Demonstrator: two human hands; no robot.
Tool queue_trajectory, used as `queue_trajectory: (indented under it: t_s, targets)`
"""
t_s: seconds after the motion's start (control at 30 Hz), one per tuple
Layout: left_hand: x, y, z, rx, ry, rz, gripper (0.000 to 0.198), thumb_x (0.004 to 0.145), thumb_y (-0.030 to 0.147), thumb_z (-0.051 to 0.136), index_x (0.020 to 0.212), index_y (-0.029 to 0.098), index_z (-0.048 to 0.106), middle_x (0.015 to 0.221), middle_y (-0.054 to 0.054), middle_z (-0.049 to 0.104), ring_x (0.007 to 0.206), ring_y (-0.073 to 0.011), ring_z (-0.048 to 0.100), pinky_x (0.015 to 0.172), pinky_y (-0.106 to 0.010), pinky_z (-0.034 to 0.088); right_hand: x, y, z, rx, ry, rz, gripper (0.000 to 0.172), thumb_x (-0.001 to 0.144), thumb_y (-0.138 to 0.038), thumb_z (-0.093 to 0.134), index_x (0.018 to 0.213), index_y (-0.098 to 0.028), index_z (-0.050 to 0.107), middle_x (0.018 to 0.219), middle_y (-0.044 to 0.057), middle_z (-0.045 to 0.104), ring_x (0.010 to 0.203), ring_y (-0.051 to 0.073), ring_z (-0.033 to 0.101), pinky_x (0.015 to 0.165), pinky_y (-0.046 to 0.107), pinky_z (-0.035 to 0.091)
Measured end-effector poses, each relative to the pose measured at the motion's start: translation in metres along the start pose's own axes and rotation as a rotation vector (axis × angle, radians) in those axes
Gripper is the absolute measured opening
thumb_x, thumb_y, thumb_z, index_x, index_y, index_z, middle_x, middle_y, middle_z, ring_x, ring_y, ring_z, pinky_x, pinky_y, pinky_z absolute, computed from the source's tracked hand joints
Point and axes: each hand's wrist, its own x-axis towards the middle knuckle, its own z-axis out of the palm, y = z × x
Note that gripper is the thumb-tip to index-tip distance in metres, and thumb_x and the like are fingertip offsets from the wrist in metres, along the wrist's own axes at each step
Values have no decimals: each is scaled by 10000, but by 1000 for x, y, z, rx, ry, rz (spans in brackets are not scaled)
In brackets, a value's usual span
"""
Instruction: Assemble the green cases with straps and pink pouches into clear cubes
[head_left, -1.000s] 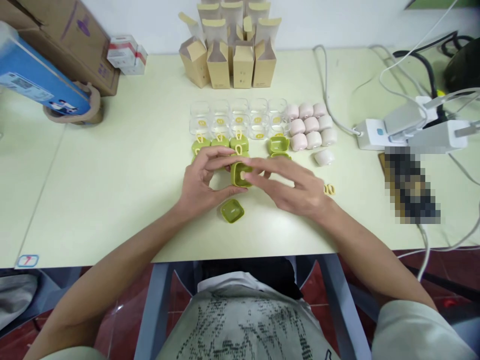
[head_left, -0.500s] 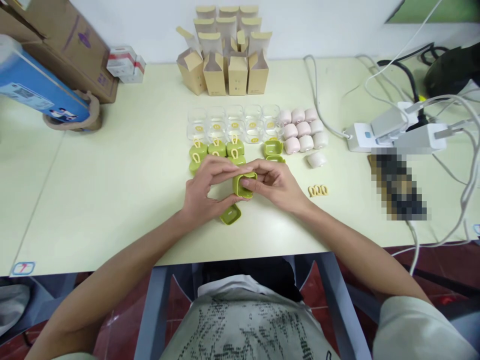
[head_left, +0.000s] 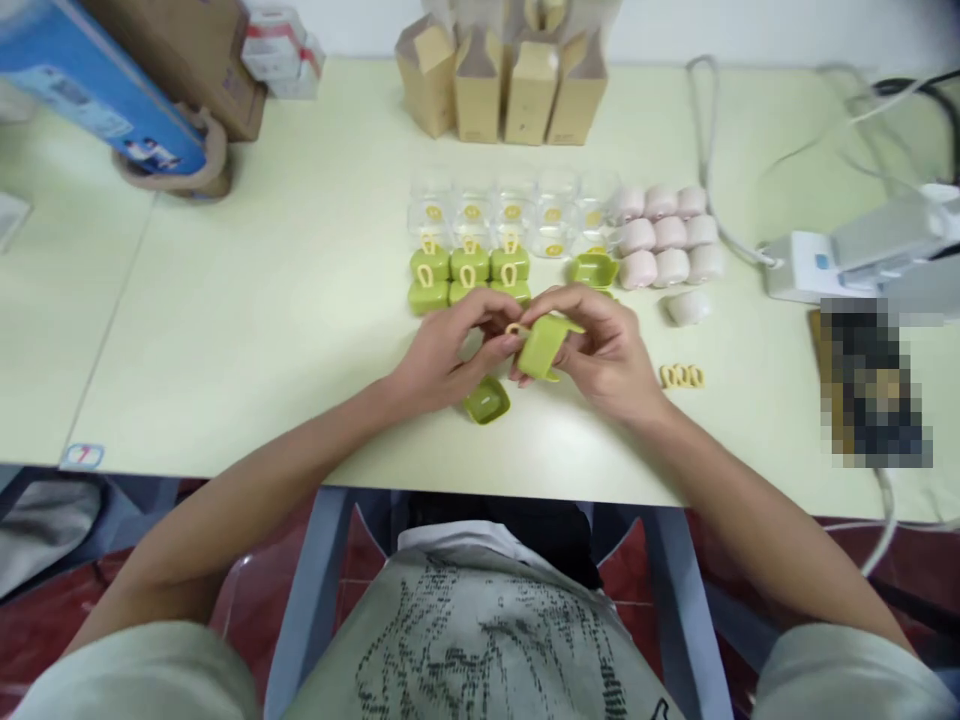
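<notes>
My right hand [head_left: 611,350] grips a small green plastic shell [head_left: 545,347], now turned on its side. At the shell's left end, my left hand [head_left: 457,350] pinches a small yellow loop [head_left: 514,329]; whether the loop is fixed in the shell I cannot tell. Just below my left fingers lies an open green half-shell [head_left: 487,400] on the table. Beyond my hands stand several green cases with yellow loops [head_left: 469,265], partly covered by my fingers. An open green shell [head_left: 595,268] lies behind my right hand.
Clear plastic cups [head_left: 513,205] stand in rows behind the green cases. Pale pink rounded pieces [head_left: 670,233] sit at the right, with one white piece [head_left: 688,308] apart. Yellow loops [head_left: 681,376] lie near my right forearm. Cardboard boxes [head_left: 478,100] and a power strip [head_left: 802,265] are farther off.
The green shell has turned from its opening facing me onto its side. My left fingers have moved from around it to the yellow loop at its end. The view has shifted.
</notes>
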Motion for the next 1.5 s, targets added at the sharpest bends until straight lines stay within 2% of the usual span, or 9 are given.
queue_trajectory:
  t_s: [0.13,0.23,0.47,0.7,0.87,0.97,1.07,1.3,1.5]
  targets:
    - [4,9,-2,-219,-147,-149,513,1051,755,632,976,252,698,845,-12,777,772,-181,776,730,-347,625,0,7,1,-49,24,-75,337,918,-507,932,1107,-275,779,1107,42,748,724,177,752,566,333,657]
    - [5,13,-4,-319,-96,-214,492,1052,741,646,954,264,716,833,-7,762,764,-191,780,716,-374,649,2,6,4,-84,29,-67,429,890,-601,931,1116,-282,755,1121,46,747,721,172,727,513,314,611]
    - [7,10,-11,-172,1,-188,516,1015,761,685,904,261,747,763,-20,731,662,-183,727,611,-365,639,2,-12,5,-165,44,-90,415,924,-636,887,1087,-271,775,1090,44,737,852,189,714,621,316,625]
    - [6,10,-13,70,99,-95,449,1122,699,551,1111,299,755,876,-3,772,767,-176,757,693,-381,635,-1,-7,-6,-190,-40,-95,473,1031,-572,792,1434,-326,768,1316,77,789,1040,255,788,766,419,714]
    - [16,-43,-47,171,596,121,421,1064,668,707,1288,312,684,1163,4,721,1056,-142,699,840,-384,562,12,-10,-33,-526,285,-456,320,998,-351,870,1318,-356,847,1200,69,822,929,236,783,763,439,691]
    - [14,-90,-70,155,702,-82,630,958,833,681,1247,274,640,1202,12,691,1150,-156,643,957,-425,533,18,-9,-48,-930,349,-604,264,1017,-298,833,1276,-343,859,1124,86,817,994,292,758,840,507,654]
    - [10,-116,-74,85,702,-287,759,850,906,759,1179,229,660,1149,-5,676,1022,-130,598,899,-387,531,23,-3,-52,-1162,269,-511,227,1078,-294,721,1265,-340,840,1146,98,808,1058,331,725,926,568,607]
    - [8,-98,-54,53,657,-333,586,911,765,837,1156,251,698,1096,-34,671,855,-130,604,712,-345,519,31,10,-38,-1422,238,-452,270,1105,-214,597,1197,-310,832,1177,81,817,952,274,676,828,493,575]
    - [8,-92,-51,116,621,-297,303,930,400,860,1173,276,729,1103,-52,671,836,-156,615,731,-332,572,34,19,-36,-1556,248,-532,237,1104,-178,614,1116,-250,840,1104,90,844,928,259,660,757,432,514]
